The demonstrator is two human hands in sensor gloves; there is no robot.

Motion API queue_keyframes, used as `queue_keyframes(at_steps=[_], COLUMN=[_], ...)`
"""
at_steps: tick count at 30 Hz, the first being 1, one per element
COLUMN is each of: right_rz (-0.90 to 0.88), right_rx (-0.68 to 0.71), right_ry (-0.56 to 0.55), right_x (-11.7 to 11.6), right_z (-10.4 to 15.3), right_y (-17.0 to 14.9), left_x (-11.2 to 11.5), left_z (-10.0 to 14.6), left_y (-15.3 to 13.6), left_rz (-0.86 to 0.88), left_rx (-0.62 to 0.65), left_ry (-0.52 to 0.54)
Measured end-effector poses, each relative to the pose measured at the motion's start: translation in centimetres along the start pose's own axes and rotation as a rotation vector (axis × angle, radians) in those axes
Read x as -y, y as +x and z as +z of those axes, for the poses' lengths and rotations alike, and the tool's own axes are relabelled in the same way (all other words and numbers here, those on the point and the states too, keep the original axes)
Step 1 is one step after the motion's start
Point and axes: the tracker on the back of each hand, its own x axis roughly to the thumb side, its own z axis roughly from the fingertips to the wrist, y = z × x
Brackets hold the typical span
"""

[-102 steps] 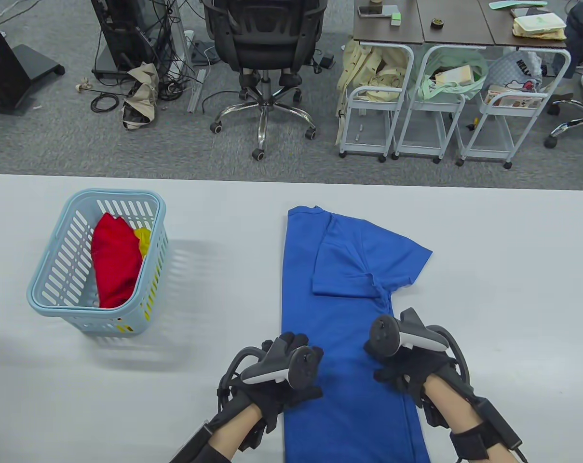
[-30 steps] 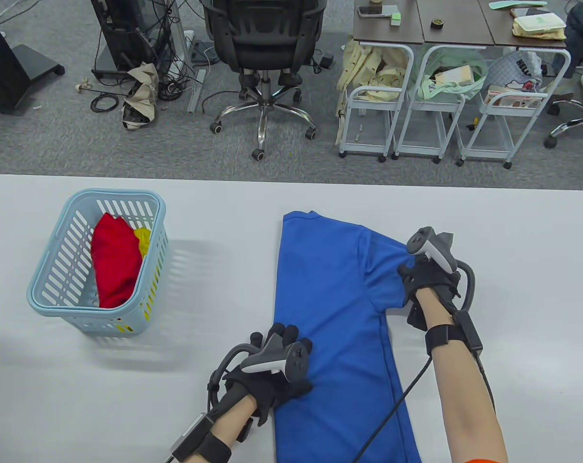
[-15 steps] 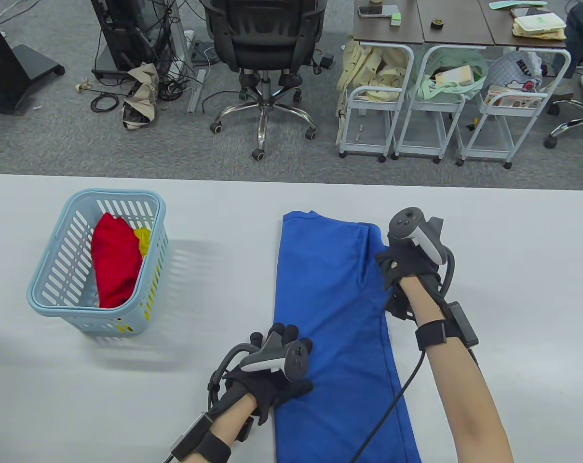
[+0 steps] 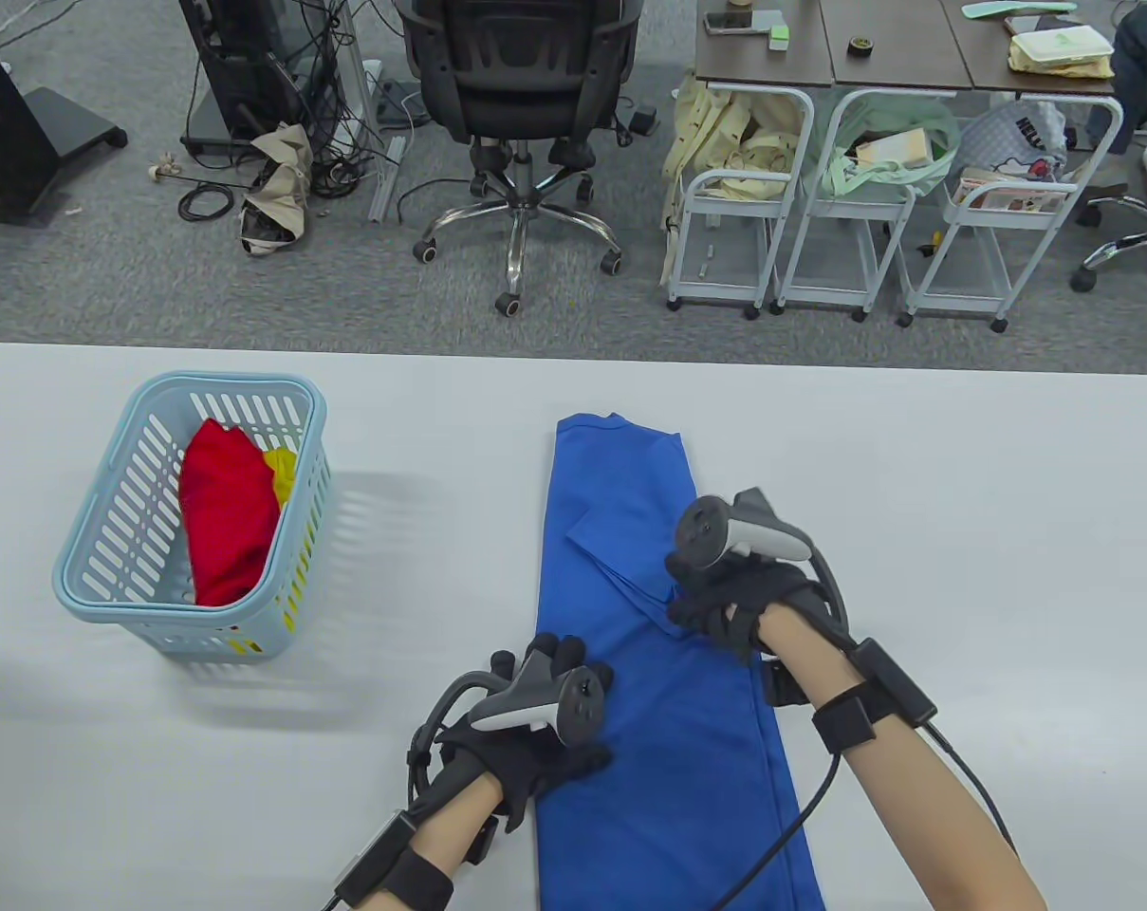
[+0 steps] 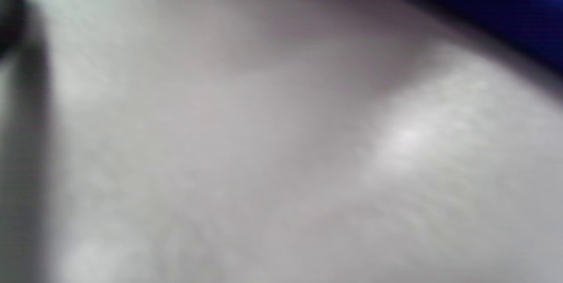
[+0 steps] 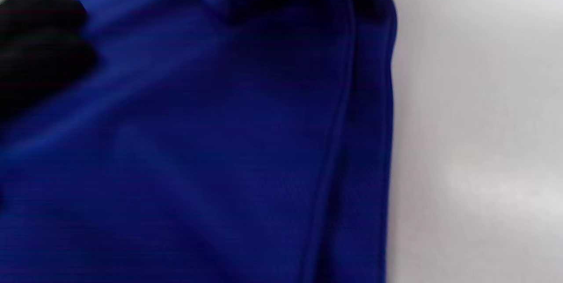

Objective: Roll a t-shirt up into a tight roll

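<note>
Blue t-shirt (image 4: 663, 721) spread lengthwise as a narrow strip on the white table (image 4: 962, 531), right of centre, near end running off the bottom edge, right sleeve (image 4: 630, 560) folded inward across the chest. Right hand (image 4: 739, 603) on the folded sleeve at the strip's right edge, fingers bent down onto the cloth, whether pinching or only pressing impossible to tell; left hand (image 4: 526, 750) flat on the strip's left edge, fingers fairly straight, pressing, gripping nothing. Well apart to the left, pale blue basket (image 4: 89, 560) holding red cloth (image 4: 227, 517) and yellow cloth (image 4: 284, 474).
</note>
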Motion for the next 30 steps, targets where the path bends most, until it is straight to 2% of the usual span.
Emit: queue_keyframes(at_steps=[3,6,10,12,15,19,24,27,30], right_rz=[0.108,0.042,-0.009,-0.019,0.000,0.053,0.166,0.177,0.153], right_rx=[-0.093,-0.136,-0.169,-0.182,-0.159,-0.082,-0.011,0.003,-0.004], right_ry=[-0.024,-0.045,-0.064,-0.088,-0.148,-0.185,-0.093,-0.040,-0.054], right_x=[-0.7,0.4,1.8,2.1,1.7,-0.7,-6.6,-8.7,-8.2], right_z=[-1.7,-3.0,-4.3,-4.2,-2.5,1.8,5.0,4.4,3.3], right_y=[0.2,-0.4,-1.0,-1.2,-0.8,0.7,2.6,2.6,1.7], left_x=[-0.3,-0.6,-0.6,-0.7,-1.0,-1.1,0.1,0.4,0.0], left_z=[0.1,0.2,0.4,0.7,1.7,2.6,2.0,1.3,0.3], left_y=[-0.9,-1.9,-2.5,-2.4,-1.8,-0.8,0.2,0.5,0.1], left_rz=[0.003,0.015,0.027,0.034,0.062,0.105,0.074,0.021,0.019], left_rx=[-0.060,-0.110,-0.119,-0.105,-0.050,0.027,0.013,-0.003,-0.008], left_ry=[0.053,0.101,0.110,0.121,0.151,0.147,-0.029,-0.074,-0.074])
